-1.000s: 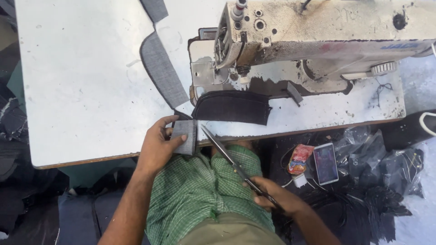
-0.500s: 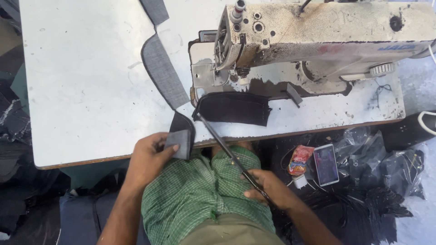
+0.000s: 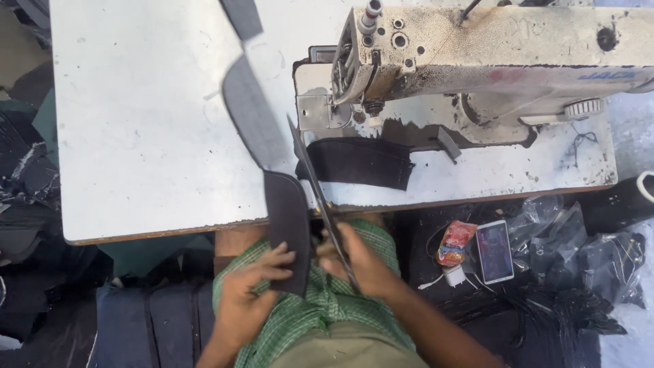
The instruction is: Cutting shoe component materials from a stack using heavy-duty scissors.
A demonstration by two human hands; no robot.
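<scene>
My left hand point(image 3: 248, 292) grips the lower end of a dark fabric piece point(image 3: 288, 228) that hangs over the white table's front edge point(image 3: 157, 228). Its grey upper part point(image 3: 253, 119) lies across the table toward the back. My right hand point(image 3: 354, 262) holds long scissors point(image 3: 315, 180), their blades pointing up over the table beside the fabric. Both hands sit over my lap, on green checked cloth point(image 3: 306, 313). A second dark fabric piece point(image 3: 361, 162) lies under the sewing machine point(image 3: 477, 61).
The worn cream sewing machine fills the table's right half. Right of my lap, below the table, lie a phone point(image 3: 495, 251), a small red packet point(image 3: 455, 244) and black plastic bags point(image 3: 586, 266). Dark fabric piles point(image 3: 27, 184) sit at the left.
My left hand has drawn the fabric end down toward my lap. My right hand has come up and left with the scissors, whose blades now reach higher along the fabric.
</scene>
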